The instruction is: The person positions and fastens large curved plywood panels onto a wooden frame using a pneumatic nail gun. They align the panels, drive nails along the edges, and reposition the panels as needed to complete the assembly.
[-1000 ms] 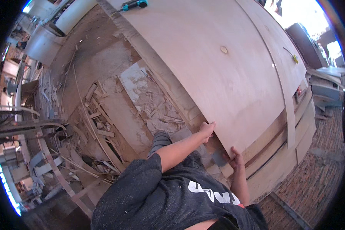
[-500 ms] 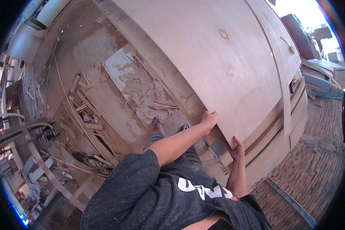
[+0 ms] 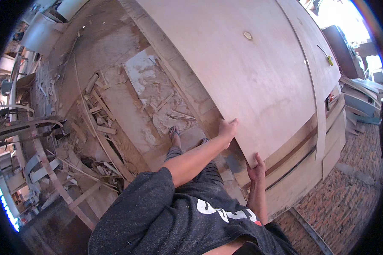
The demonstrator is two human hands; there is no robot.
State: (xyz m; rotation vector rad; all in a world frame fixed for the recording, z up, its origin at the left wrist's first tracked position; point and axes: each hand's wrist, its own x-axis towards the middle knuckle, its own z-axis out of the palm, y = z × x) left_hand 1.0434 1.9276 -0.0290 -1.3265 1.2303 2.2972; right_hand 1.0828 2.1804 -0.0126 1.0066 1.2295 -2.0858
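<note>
A large pale plywood sheet (image 3: 242, 80) with one oval knot lies on top of a broad wooden stack or bench. My left hand (image 3: 228, 130) grips its left edge close to the near corner, thumb on top and fingers curled under. At that near corner, my right hand (image 3: 256, 167) pinches the sheet with the thumb above; its other fingers are partly hidden below the board. A narrow wooden strip (image 3: 320, 136) runs along the right of the sheet, hanging past the near edge. Beyond the strip rests a yellow-green tool (image 3: 330, 60), too small to name.
Wood offcuts (image 3: 101, 114) and sawdust litter the floor on the left, with a pale dusty panel (image 3: 136, 74) among them. Curved wooden frames (image 3: 42, 157) stand at far left. On the right are a brick surface (image 3: 349, 191) and stacked boards (image 3: 361, 100).
The sheet's near corner has shifted slightly left, and both hands have moved with it, still gripping. The whole view has also turned a little.
</note>
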